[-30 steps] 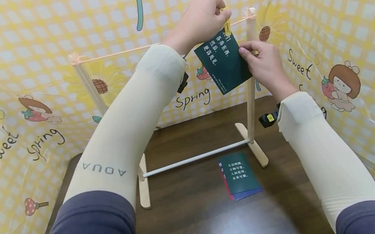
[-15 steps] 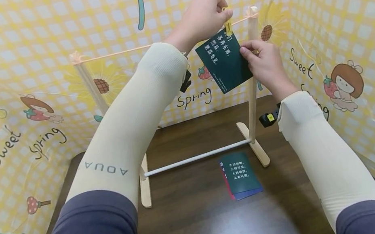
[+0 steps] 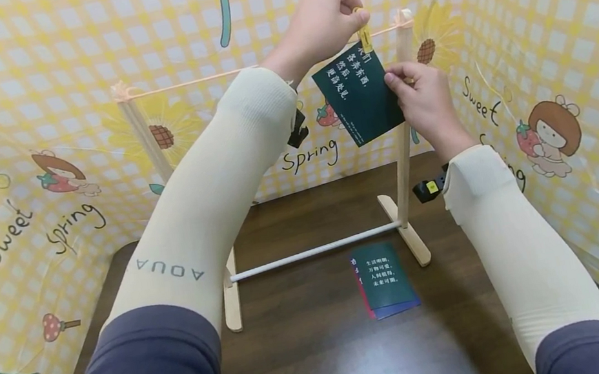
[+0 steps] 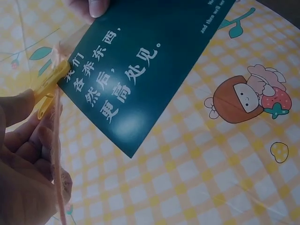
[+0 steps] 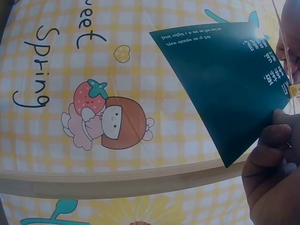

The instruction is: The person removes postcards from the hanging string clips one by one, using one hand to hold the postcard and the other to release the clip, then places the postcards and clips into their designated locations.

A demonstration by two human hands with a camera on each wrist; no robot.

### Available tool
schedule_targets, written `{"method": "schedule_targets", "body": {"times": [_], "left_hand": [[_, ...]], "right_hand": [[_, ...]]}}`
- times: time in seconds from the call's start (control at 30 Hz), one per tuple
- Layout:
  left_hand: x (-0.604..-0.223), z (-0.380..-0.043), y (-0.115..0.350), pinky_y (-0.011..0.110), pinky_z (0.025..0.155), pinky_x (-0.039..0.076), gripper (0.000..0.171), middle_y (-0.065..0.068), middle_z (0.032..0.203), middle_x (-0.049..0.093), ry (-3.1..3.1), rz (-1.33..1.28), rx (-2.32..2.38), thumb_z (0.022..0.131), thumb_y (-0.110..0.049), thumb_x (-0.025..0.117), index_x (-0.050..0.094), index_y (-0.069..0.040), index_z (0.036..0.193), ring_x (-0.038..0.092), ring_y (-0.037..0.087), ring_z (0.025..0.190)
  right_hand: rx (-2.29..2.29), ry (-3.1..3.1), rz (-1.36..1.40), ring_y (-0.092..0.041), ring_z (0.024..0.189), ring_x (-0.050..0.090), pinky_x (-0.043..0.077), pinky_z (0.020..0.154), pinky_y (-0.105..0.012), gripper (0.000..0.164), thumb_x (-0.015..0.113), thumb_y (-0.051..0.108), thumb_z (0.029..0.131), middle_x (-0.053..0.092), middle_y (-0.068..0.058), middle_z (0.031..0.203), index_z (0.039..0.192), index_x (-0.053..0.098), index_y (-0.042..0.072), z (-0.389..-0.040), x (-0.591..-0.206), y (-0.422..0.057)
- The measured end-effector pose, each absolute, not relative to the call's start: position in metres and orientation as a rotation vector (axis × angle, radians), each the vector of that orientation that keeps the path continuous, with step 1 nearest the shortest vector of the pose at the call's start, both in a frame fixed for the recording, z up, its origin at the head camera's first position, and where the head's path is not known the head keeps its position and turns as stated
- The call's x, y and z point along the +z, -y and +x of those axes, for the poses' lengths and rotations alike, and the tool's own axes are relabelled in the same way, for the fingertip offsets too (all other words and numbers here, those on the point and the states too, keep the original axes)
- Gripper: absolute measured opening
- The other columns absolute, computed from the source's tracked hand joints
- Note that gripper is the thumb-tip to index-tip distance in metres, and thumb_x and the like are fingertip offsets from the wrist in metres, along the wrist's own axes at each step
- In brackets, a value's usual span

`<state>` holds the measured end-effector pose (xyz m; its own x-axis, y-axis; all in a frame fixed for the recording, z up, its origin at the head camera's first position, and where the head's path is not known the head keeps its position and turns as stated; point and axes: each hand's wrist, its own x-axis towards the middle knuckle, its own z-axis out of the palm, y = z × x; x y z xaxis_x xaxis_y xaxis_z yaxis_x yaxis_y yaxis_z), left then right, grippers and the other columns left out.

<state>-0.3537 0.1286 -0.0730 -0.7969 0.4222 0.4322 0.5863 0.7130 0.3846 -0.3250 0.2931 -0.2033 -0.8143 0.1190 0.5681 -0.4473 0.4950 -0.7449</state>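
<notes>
A dark green card (image 3: 358,96) with white writing hangs tilted near the right end of a pink string (image 3: 189,84). My left hand (image 3: 323,23) pinches a yellow clip (image 3: 366,39) at the card's top right corner. In the left wrist view the clip (image 4: 54,80) reaches over the string onto the card's corner (image 4: 126,70). With thumb and fingers my right hand (image 3: 426,98) pinches the card's right edge, below the clip. The right wrist view shows that thumb and curled fingers against the card (image 5: 220,89) near its clipped corner.
The string runs between two wooden posts (image 3: 402,161) of a stand with a white lower rod (image 3: 316,252). Before it, several cards (image 3: 389,290) in green, blue and red lie stacked on the dark wooden table (image 3: 303,356). A yellow checked cloth (image 3: 162,25) encloses the table.
My left hand and the clip have risen slightly, and the card's upper part has gone up with them. The right hand keeps its pinch on the card, nearly still.
</notes>
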Motion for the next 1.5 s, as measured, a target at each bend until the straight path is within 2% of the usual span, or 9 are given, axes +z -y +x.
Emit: {"method": "schedule_targets", "body": {"times": [0.6, 0.83, 1.2, 1.5], "left_hand": [[-0.075, -0.357, -0.125, 0.021, 0.079, 0.042, 0.026, -0.003, 0.103, 0.059, 2.552, -0.751, -0.894, 0.099, -0.031, 0.057, 0.067, -0.013, 0.115, 0.049, 0.007, 0.093], [-0.075, -0.358, -0.123, 0.022, 0.074, 0.041, 0.025, -0.003, 0.099, 0.060, 2.501, -0.742, -0.966, 0.098, -0.030, 0.059, 0.068, -0.013, 0.112, 0.049, 0.008, 0.085], [-0.076, -0.356, -0.118, 0.021, 0.076, 0.040, 0.025, -0.003, 0.098, 0.057, 2.424, -0.754, -1.039, 0.098, -0.030, 0.060, 0.068, -0.013, 0.114, 0.047, 0.007, 0.086], [-0.076, -0.355, -0.114, 0.022, 0.077, 0.039, 0.027, -0.003, 0.100, 0.057, 2.429, -0.748, -1.076, 0.098, -0.031, 0.059, 0.066, -0.014, 0.118, 0.046, 0.007, 0.087]], "right_hand": [[1.336, 2.190, 0.261, -0.012, 0.063, 0.049, 0.040, 0.057, -0.021, 0.032, 0.056, 0.029, 0.099, 0.060, -0.005, 0.092, 0.114, 0.070, 0.005, -0.324, -0.203, -0.295], [1.358, 2.185, 0.269, -0.012, 0.063, 0.049, 0.040, 0.058, -0.021, 0.031, 0.056, 0.028, 0.099, 0.061, -0.006, 0.092, 0.114, 0.070, 0.005, -0.324, -0.204, -0.296], [1.314, 2.208, 0.266, -0.015, 0.075, 0.053, 0.042, 0.063, -0.022, 0.034, 0.055, 0.031, 0.099, 0.062, -0.005, 0.101, 0.116, 0.069, 0.006, -0.326, -0.206, -0.295], [1.304, 2.202, 0.263, -0.015, 0.073, 0.052, 0.043, 0.063, -0.022, 0.032, 0.055, 0.029, 0.100, 0.063, -0.005, 0.103, 0.116, 0.069, 0.004, -0.326, -0.209, -0.296]]}}
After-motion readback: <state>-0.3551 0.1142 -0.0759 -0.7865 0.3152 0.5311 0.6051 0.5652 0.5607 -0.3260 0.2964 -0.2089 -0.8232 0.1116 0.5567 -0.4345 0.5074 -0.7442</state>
